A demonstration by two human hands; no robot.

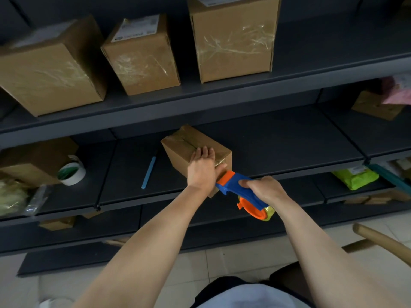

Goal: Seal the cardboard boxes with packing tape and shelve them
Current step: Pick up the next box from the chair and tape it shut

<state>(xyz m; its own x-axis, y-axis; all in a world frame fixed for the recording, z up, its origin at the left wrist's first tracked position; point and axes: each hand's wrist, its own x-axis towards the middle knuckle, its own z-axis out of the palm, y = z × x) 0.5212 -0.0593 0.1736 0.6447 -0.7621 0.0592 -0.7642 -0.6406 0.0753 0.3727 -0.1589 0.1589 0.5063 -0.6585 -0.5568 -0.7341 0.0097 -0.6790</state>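
Note:
A small cardboard box (189, 143) lies on the middle dark shelf (278, 138), with clear tape along its top seam. My left hand (202, 167) rests flat on the near end of the box, fingers together, pressing it down. My right hand (264, 188) grips the handle of a blue and orange tape dispenser (239, 192), whose front edge meets the box's near corner. The yellowish tape roll (268, 213) sits at the dispenser's lower end. Three taped boxes stand on the upper shelf: a left box (51, 70), a middle box (142, 56) and a right box (233, 38).
A white tape roll (72, 173) leans by another box (33, 158) at the left of the middle shelf. A light blue stick (149, 172) lies left of the small box. A lime green package (355, 177) sits lower right. A wooden chair (378, 241) stands at the right.

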